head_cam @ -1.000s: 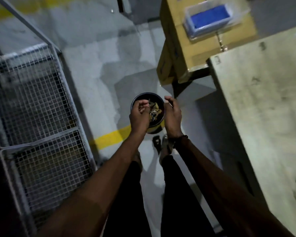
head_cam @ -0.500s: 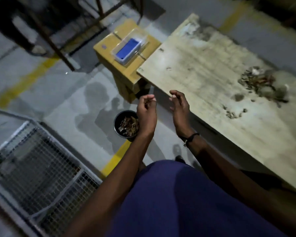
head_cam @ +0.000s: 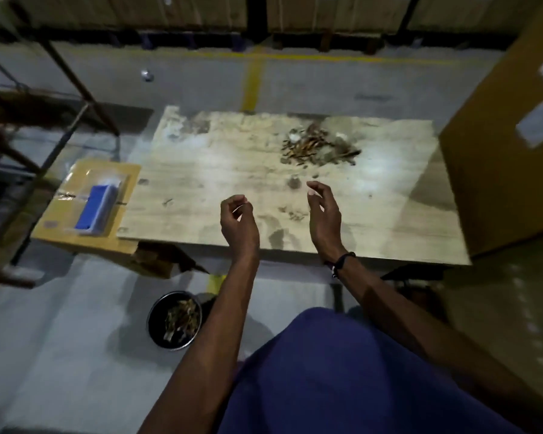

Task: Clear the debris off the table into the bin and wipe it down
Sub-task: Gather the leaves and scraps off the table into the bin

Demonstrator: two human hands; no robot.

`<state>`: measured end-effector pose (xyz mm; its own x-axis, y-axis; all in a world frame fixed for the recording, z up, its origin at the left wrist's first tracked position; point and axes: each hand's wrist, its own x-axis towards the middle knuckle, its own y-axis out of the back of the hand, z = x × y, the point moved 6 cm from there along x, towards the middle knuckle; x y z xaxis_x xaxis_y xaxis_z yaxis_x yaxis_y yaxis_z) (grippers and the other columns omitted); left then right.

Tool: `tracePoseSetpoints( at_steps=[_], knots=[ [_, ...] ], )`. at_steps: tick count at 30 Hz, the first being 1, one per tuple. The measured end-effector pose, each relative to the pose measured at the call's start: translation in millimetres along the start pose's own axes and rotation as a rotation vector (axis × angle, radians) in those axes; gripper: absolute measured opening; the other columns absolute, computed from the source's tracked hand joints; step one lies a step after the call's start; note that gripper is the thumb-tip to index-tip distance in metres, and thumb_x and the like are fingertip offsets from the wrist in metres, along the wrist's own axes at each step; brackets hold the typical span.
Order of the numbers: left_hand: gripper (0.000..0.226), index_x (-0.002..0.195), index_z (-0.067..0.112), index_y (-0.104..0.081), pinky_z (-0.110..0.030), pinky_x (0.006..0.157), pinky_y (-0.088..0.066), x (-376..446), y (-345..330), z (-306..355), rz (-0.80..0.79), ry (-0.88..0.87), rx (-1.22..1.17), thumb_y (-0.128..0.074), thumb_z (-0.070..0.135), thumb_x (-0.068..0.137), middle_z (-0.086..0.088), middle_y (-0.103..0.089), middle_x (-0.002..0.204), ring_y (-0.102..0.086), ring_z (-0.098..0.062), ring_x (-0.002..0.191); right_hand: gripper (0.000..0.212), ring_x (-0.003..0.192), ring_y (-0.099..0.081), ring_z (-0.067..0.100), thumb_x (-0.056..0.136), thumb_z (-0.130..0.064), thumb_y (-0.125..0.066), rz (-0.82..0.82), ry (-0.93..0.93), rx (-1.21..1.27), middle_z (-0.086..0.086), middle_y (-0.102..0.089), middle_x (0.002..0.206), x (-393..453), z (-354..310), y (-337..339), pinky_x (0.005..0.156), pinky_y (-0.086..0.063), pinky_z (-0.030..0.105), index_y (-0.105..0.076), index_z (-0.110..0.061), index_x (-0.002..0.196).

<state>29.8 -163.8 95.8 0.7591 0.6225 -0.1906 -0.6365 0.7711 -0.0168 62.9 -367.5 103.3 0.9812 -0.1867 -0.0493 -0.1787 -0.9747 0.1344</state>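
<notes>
A pale, stained wooden table [head_cam: 220, 170] stands in front of me. A heap of brown debris [head_cam: 317, 147] lies on its far right part, with a few small scraps [head_cam: 295, 216] nearer the front. A round black bin [head_cam: 174, 321] sits on the floor below the table's front edge, partly filled with debris. My left hand [head_cam: 237, 222] hovers over the table's front edge with loosely curled fingers, holding nothing. My right hand [head_cam: 322, 211] hovers beside it, fingers relaxed and empty, a dark band on its wrist.
A cardboard box [head_cam: 85, 211] stands at the table's left end, bearing a clear tray with a blue pad [head_cam: 96, 208]. A tall brown carton [head_cam: 502, 151] stands to the right. Metal rack legs [head_cam: 76, 98] are at the left, and yellow floor lines [head_cam: 253, 79] run behind.
My view swung up from the bin to the table. Both hands rose from above the bin to above the table's front edge and are empty.
</notes>
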Motion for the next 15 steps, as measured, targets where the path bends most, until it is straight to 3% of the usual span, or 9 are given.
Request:
tracePoseSetpoints(
  at_steps=[3,5,10,12,15],
  knots=[
    [0.013,0.113,0.014,-0.064,-0.030,0.087,-0.052,1,-46,-4,-0.063,-0.083,0.074,-0.063,0.011,0.100,0.002,-0.068,0.112,-0.065,-0.011,0.106,0.027,0.108,-0.062,-0.004,0.110,-0.016,-0.052,0.078,-0.005,-0.016,-0.021,-0.064,0.123,21,14,39,0.078,-0.044,0.005,-0.063,-0.022,0.135],
    [0.019,0.118,0.015,-0.061,-0.033,0.086,-0.052,3,-72,-13,-0.121,-0.142,0.167,-0.068,0.017,0.100,-0.001,-0.065,0.120,-0.063,-0.014,0.112,0.027,0.117,-0.062,0.010,0.110,-0.020,-0.053,0.127,-0.008,-0.036,-0.018,-0.064,0.125,33,26,59,0.079,-0.045,0.009,-0.061,-0.026,0.135],
    [0.049,0.136,0.015,-0.051,-0.046,0.106,-0.047,19,-115,-57,-0.330,-0.353,0.504,-0.076,0.031,0.096,-0.003,-0.049,0.139,-0.052,-0.019,0.129,0.038,0.135,-0.052,0.016,0.109,-0.030,-0.058,0.134,-0.024,-0.186,-0.007,-0.054,0.151,58,76,79,0.106,-0.048,0.040,-0.052,-0.027,0.147],
    [0.068,0.145,0.016,-0.046,-0.049,0.112,-0.044,29,-125,-84,-0.407,-0.409,0.656,-0.079,0.042,0.091,-0.004,-0.039,0.154,-0.045,-0.024,0.143,0.049,0.145,-0.045,0.021,0.109,-0.027,-0.060,0.118,-0.007,-0.301,-0.002,-0.047,0.161,68,101,79,0.118,-0.040,0.042,-0.045,-0.021,0.155],
    [0.099,0.157,0.019,-0.035,-0.055,0.118,-0.032,53,-143,-132,-0.513,-0.445,0.845,-0.084,0.058,0.081,-0.002,-0.018,0.172,-0.029,-0.028,0.156,0.067,0.157,-0.030,0.022,0.106,-0.030,-0.064,0.060,-0.028,-0.445,0.003,-0.031,0.171,83,144,74,0.125,-0.028,0.031,-0.032,-0.015,0.163]
  ],
)
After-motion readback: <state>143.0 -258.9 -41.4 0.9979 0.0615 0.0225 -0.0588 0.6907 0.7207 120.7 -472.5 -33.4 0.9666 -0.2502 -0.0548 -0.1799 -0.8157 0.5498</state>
